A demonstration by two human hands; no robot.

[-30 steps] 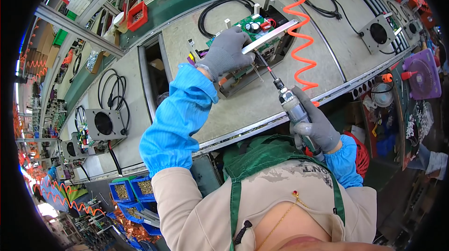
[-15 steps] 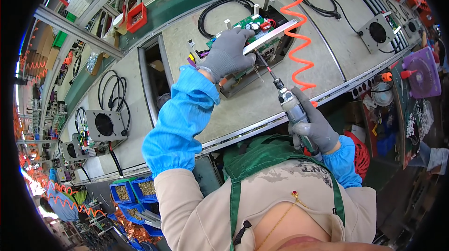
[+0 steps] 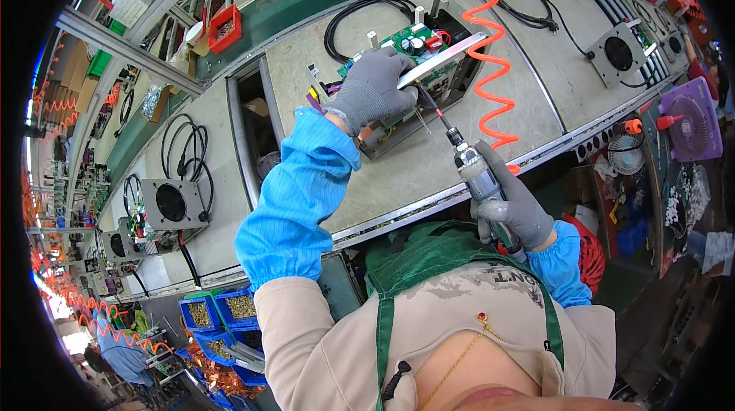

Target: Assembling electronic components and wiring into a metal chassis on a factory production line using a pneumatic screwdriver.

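Note:
My gloved right hand (image 3: pixel 517 208) is wrapped round a power screwdriver (image 3: pixel 475 170). Its long bit points up and left, the tip reaching the near side of an electronics unit (image 3: pixel 459 93) on the bench. My left hand (image 3: pixel 375 88), in a grey glove, lies over the unit's left part with its fingers at the end of a pale metal bar (image 3: pixel 442 60). Whether those fingers grip the bar or only press on it is hidden. A green circuit board (image 3: pixel 398 42) with red and round parts shows behind the bar. Blue sleeves cover both forearms.
An orange coiled hose (image 3: pixel 490 66) hangs just right of the unit. A black cable (image 3: pixel 337 32) loops behind it. Metal fan housings (image 3: pixel 170 204) stand along the bench to the left and right. Blue bins (image 3: pixel 222 315) of small brass-coloured parts sit at lower left; a red bin (image 3: pixel 224 28) stands beyond.
My hands, the screwdriver and the unit stay nearly where they were. The orange hose has swayed slightly. At far lower left, another person in blue has shifted.

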